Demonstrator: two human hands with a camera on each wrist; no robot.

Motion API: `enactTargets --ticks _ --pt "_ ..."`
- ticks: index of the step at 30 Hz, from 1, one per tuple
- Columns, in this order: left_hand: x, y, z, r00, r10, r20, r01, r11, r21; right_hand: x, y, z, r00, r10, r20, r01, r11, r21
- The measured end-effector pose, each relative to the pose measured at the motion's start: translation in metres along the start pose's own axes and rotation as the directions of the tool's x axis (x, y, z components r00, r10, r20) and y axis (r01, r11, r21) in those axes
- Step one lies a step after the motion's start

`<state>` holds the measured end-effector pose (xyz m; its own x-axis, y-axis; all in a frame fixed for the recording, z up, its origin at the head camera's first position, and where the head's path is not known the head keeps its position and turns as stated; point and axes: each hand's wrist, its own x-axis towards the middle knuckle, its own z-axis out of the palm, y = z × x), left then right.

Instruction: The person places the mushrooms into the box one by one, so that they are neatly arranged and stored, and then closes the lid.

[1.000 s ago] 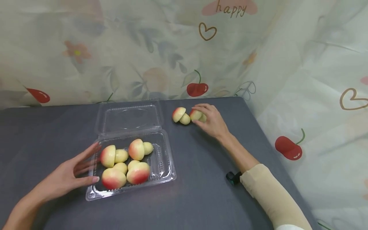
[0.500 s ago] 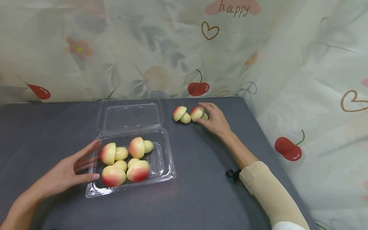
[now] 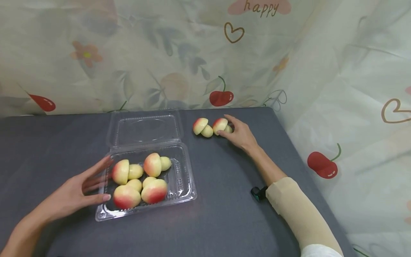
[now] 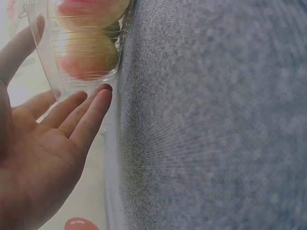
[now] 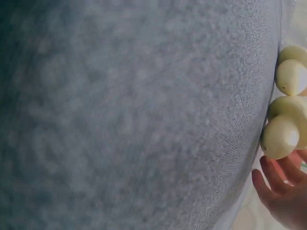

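Note:
A clear plastic clamshell box (image 3: 190, 175) lies opened out, with several mushroom-shaped toys, cream with red-blushed caps, in its base. My left hand (image 3: 69, 194) is spread at the box's left side; in the left wrist view its straight fingers (image 4: 91, 115) lie along the clear wall. At the back of the table stand two more toy mushrooms, a left one (image 3: 200, 126) and a right one (image 3: 220, 125). Around the right one is my right hand (image 3: 242, 135), thumb in front and fingers behind, loosely bent. The right wrist view has these fingers (image 5: 273, 175) right beside it.
The transparent lid (image 3: 144, 130) lies flat behind the base. A dark grey cloth covers the table (image 3: 218, 221). A patterned curtain (image 3: 144, 53) hangs along the back and right edges. A small black device (image 3: 258, 193) sits at my right sleeve (image 3: 302, 210).
My right hand has loosened and drawn slightly right from the right toy mushroom, showing more of its cap. The left hand stays at the box. The head view has shifted a little.

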<state>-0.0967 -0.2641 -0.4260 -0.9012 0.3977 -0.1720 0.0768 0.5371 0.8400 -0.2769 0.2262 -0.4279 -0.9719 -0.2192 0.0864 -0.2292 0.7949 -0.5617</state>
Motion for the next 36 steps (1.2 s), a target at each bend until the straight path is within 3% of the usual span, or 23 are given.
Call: enactTargets --ticks 15,36 --pt "0.0 0.001 0.001 1.0 0.002 -0.003 -0.002 1.0 0.007 0.001 0.001 -0.004 1.0 -0.018 0.006 0.018 0.999 -0.032" --pt "0.0 0.002 0.001 1.0 -0.016 0.008 0.017 1.0 -0.023 -0.012 0.014 -0.014 0.998 -0.063 -0.002 0.063 0.998 0.006"
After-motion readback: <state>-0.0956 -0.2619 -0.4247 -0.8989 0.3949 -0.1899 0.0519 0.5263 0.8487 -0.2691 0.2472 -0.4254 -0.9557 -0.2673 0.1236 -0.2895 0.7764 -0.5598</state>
